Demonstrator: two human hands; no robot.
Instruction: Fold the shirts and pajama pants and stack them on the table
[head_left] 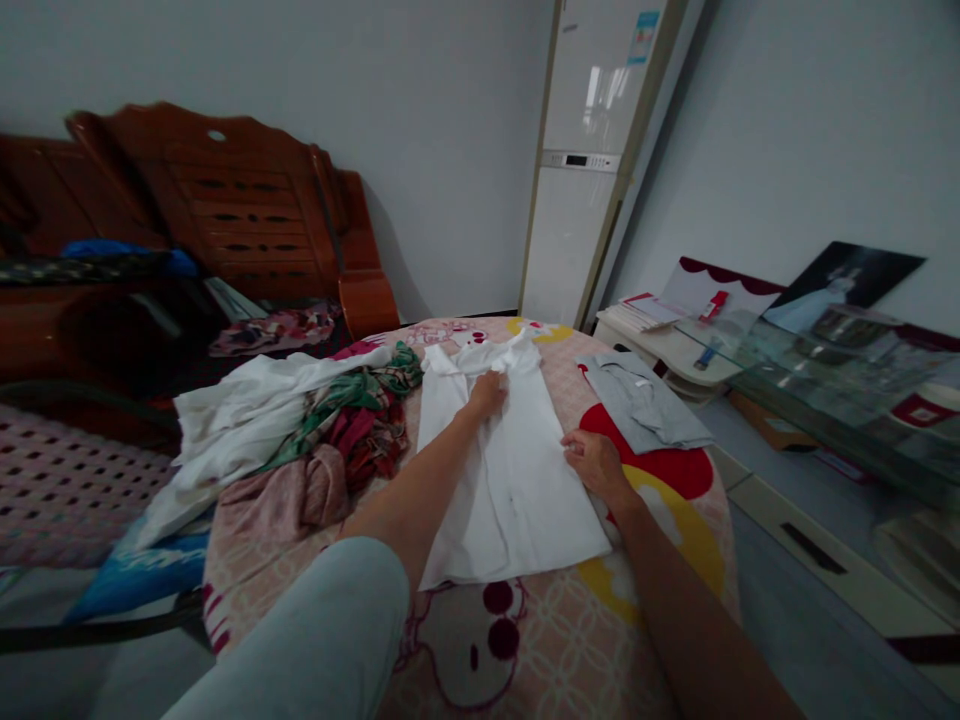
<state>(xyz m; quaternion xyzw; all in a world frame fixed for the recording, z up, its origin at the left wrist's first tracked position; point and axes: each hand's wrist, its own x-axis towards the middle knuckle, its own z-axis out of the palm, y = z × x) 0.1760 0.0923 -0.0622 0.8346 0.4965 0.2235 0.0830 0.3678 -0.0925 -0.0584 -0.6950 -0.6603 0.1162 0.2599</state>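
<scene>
A white shirt [517, 480] lies spread on the round table, its collar at the far end and its hem toward me. My left hand [487, 393] reaches across it, fingers closed on the fabric just below the collar. At the shirt's right edge, my right hand [594, 462] has its thumb and fingers pinched together on the cloth. Right of the shirt rests a folded grey garment [645, 402]. A heap of loose clothes lies to the left, with a white cloth [240, 410], a green patterned cloth [330, 400] and a pink garment [292, 495].
A pink patterned tablecloth [585, 645] covers the table. A wooden chair [232, 215] stands behind on the left, a pink woven basket [71, 490] at far left. On the right is a glass-topped cabinet [817, 375]. A tall white air conditioner [570, 230] stands at the back.
</scene>
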